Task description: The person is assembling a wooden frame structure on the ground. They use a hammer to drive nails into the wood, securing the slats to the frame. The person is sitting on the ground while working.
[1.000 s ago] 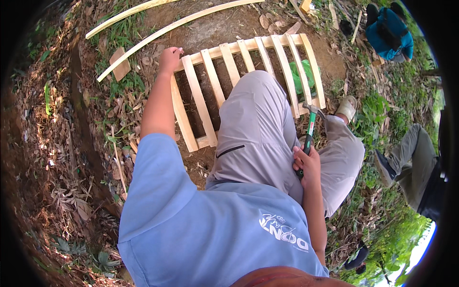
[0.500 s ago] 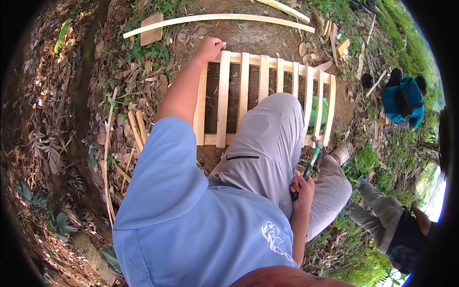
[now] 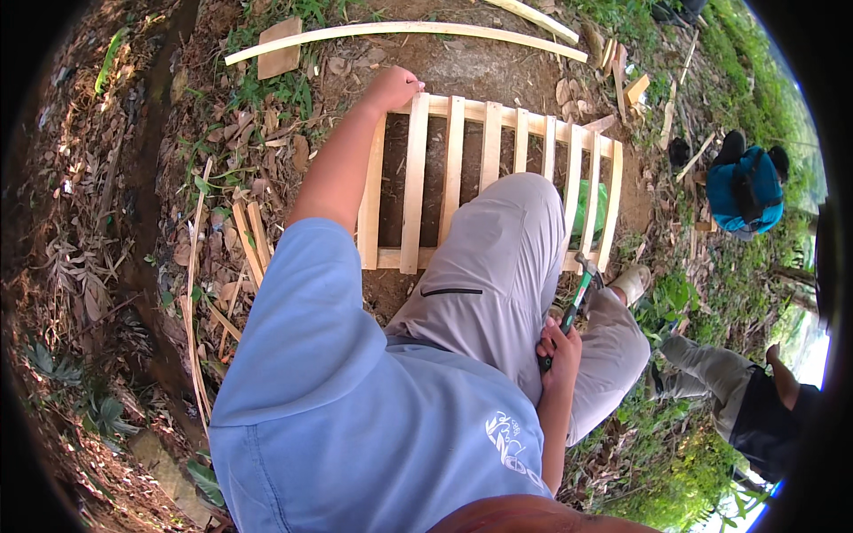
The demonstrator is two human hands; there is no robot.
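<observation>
A pale wooden slatted frame (image 3: 414, 178) lies on the ground in front of me, several slats set across two long rails. My left hand (image 3: 392, 89) is at the far left corner of it, fingers pinched together at a slat's far end. Whatever lies between those fingertips is too small to make out. In my right hand (image 3: 560, 351), resting by my thigh, is a claw hammer (image 3: 573, 309) with a green and black handle, gripped low. Its metal head points away from me, close to the frame's near right corner. My bent leg covers part of the frame.
Beyond the frame lie a long wooden strip (image 3: 400, 28) and a flat board (image 3: 279, 55). More strips (image 3: 249, 240) lie at left among dry leaves. Something green (image 3: 590, 213) shows beneath the slats. Two people, one in teal (image 3: 745, 191), one in dark clothing (image 3: 769, 417), are at right.
My left hand has shifted very slightly at the slat's end, still pinched. The hammer stays in my right hand. At right, the person in dark clothing has moved a little.
</observation>
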